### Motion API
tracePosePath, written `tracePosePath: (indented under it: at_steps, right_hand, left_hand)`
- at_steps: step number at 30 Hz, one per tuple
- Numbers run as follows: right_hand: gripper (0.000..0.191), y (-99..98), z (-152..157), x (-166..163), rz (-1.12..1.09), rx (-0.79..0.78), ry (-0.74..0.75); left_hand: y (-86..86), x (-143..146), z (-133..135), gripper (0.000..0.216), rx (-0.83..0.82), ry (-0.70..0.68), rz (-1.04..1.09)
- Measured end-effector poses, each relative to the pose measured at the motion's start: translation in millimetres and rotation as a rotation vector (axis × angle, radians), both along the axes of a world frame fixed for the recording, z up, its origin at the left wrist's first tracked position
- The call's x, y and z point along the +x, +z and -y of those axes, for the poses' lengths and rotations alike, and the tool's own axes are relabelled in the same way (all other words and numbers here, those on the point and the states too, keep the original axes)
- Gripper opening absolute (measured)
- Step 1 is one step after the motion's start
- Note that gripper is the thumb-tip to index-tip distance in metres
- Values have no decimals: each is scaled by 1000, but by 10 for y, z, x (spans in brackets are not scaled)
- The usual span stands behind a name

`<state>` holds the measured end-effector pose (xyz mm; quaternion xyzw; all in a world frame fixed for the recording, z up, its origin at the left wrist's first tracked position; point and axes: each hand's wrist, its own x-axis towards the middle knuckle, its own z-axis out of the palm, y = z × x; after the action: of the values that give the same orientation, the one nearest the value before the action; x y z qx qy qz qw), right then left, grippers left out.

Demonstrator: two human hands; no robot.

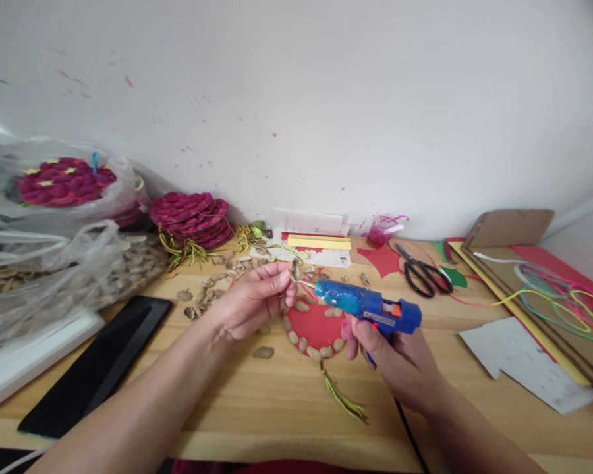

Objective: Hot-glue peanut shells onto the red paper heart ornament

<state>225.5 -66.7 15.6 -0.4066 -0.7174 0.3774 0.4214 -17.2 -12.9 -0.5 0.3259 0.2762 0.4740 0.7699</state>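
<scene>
At far left, clear plastic bags (133, 178) bulging with bagged shells (138, 263) and a magenta disc (66, 184); in front, a flat black slab (99, 362) aslant on the wooden table (237, 408). Next, close to the white wall (326, 99), a stack of magenta discs (190, 217) with yellow-green cords (184, 249) trailing, and nearer, loose peanut shells (205, 296). Toward the middle, the left hand (250, 296), thumb and fingertips pinched together on a half shell (295, 270), hollow seemingly toward the gun, long axis nearly upright with a slight tilt. Immediately right, the metal nozzle (305, 284) of a blue glue gun (370, 304), aimed left and a little up, almost crosswise to the half shell and level with its lower end; touching or just short of it, impossible to tell. Below both in view, a red disc (316, 326) on the table, with a shell border (313, 353) and a green-yellow tassel (340, 392) trailing nearer; beyond its upper-left edge, the half shell; beside its right edge, the right hand (398, 362), fingers wrapped around the gun's grip, thumb along its flank. Farther right, black-handled scissors (420, 275), a pale card scrap (528, 365), and finally bright cords (568, 306) on cardboard.
</scene>
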Motion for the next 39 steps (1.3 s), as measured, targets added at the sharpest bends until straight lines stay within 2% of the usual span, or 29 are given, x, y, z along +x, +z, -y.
tracePosePath:
  at_steps: [12,15,18,21,26,28,30,34,39]
  right_hand:
    - [35,-40,-24,2,-18,-18,-15]
    - [35,-74,-53,4,-37,-57,-72]
    - [42,-127,-125,9,-103,-174,-175]
    - [49,-182,-211,10,-209,-270,-244]
    - [49,-219,-269,-14,-236,-322,-229]
    - [48,-222,-266,-25,-212,-316,-224]
    - [47,-229,-262,-32,-183,-300,-238]
    - [45,-255,-264,-38,-162,-286,-258]
    - [41,-272,-258,-47,-117,-246,-263]
  left_hand:
    - [23,9,-3,35,-3,17,-34]
    - [33,-24,-27,35,25,49,-60]
    - [35,-82,-56,38,71,97,-177]
    - [47,-110,-59,34,222,127,-447]
    - [87,-28,9,5,636,163,-1027]
    - [77,3,41,8,810,171,-1180]
    - [45,15,70,14,932,121,-1278]
    - [-29,2,129,19,1032,9,-1362]
    - [-31,5,204,18,991,-37,-1412]
